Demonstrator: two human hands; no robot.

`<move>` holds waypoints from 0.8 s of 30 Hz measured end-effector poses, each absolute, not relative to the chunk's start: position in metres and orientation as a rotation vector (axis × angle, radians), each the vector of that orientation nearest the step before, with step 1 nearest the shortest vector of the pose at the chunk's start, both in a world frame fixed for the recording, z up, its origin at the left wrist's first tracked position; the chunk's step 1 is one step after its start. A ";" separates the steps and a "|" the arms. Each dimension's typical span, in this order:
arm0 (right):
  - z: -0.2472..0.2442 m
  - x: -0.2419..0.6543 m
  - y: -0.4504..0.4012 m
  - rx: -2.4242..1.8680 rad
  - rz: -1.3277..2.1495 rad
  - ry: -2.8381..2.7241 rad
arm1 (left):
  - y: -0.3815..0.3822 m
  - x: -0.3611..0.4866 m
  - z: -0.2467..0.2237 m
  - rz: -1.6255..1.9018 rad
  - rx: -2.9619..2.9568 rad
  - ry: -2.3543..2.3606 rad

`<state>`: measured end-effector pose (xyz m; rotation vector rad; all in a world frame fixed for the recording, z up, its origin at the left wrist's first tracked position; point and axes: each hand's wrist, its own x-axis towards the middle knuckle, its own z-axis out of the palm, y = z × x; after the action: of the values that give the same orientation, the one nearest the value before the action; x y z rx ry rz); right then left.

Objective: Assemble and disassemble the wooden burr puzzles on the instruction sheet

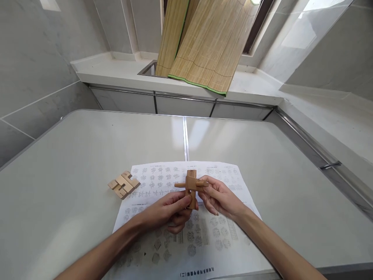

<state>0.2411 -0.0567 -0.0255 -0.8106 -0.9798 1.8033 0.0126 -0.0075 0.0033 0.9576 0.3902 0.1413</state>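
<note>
Above the printed sheet, my two hands hold a wooden interlocking puzzle made of crossing bars. My left hand is closed on the lower end of its upright bar, thumb on the near face. With the fingertips of my right hand I grip the right end of the crosspiece. A thin bar tip sticks out to the left. To the left, another wooden puzzle of interlocked flat pieces lies partly over the sheet's edge.
A large paper sheet printed with puzzle diagrams lies on the pale table. A strip seam runs down the table. Behind, a bamboo mat hangs over a white ledge beside a sink.
</note>
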 end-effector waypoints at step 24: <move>-0.009 0.247 -0.062 -0.898 1.823 -1.422 | -0.009 0.008 0.005 0.062 1.096 0.320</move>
<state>0.2469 -0.0616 -0.0093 -0.8985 -1.4222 1.8229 0.0079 -0.0087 0.0051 1.0956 0.3199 0.0621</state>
